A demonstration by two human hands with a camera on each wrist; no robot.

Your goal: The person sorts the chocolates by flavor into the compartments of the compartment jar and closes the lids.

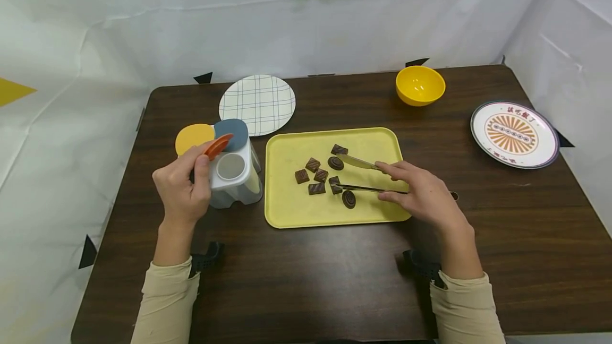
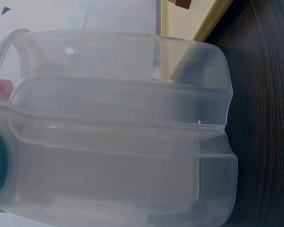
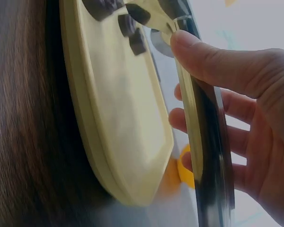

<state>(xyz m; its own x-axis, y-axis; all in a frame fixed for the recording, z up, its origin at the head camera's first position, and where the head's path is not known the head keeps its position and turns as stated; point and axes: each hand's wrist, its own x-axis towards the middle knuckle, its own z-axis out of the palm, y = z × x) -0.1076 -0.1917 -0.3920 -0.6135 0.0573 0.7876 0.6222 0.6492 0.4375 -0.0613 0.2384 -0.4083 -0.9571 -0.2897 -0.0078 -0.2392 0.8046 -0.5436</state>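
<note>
My left hand [image 1: 203,159] pinches the orange flip lid [image 1: 217,146] of a translucent compartment container [image 1: 234,174], which stands left of the tray; its yellow lid [image 1: 193,137] and blue-grey lid [image 1: 231,132] are flipped up. That container [image 2: 118,132] fills the left wrist view, where the hand is hidden. My right hand [image 1: 382,179] grips metal tongs [image 1: 358,174], their arms spread over several chocolate pieces [image 1: 321,177] on the yellow tray [image 1: 291,211]. In the right wrist view the fingers [image 3: 236,71] wrap the tongs [image 3: 199,123] beside the tray [image 3: 118,118].
A plaid plate [image 1: 257,104] lies behind the container. At the far side stands a yellow bowl [image 1: 420,85], and a patterned plate [image 1: 514,134] sits near the right edge. All rest on a dark wooden table [image 1: 334,280] with white sheeting around it.
</note>
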